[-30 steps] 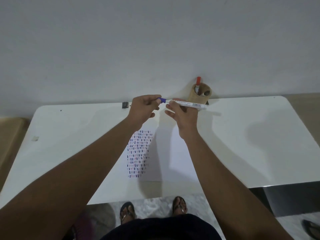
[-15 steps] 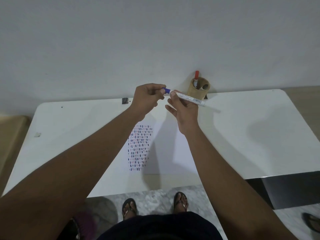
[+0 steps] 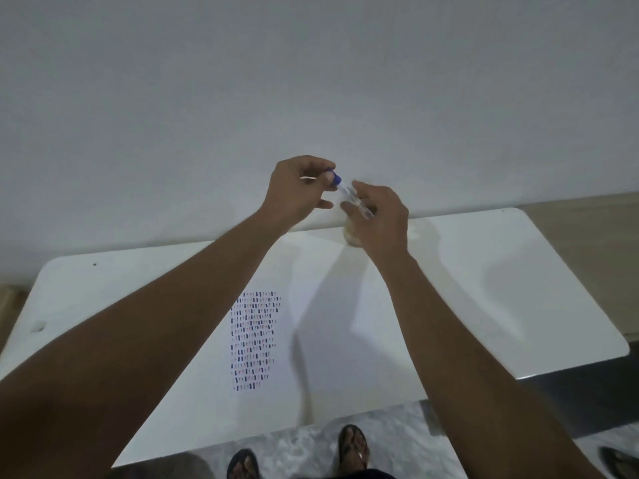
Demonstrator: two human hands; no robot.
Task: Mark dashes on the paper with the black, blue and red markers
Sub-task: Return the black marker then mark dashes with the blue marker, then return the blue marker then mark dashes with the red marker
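Spanning both hands, blue marker (image 3: 349, 196): left fingers (image 3: 326, 177) pinch its cap.

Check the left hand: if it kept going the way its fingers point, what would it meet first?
Probably the right hand. The left hand pinches the blue cap of the marker, fingers pointing across toward it; depth between them is unclear.

The right hand (image 3: 378, 221) hides most of the blurred holder (image 3: 350, 236) and the blue marker's (image 3: 349, 195) lower barrel. The marker's body is smeared. Both forearms run off the bottom edge, as do the sandalled feet (image 3: 352, 447).
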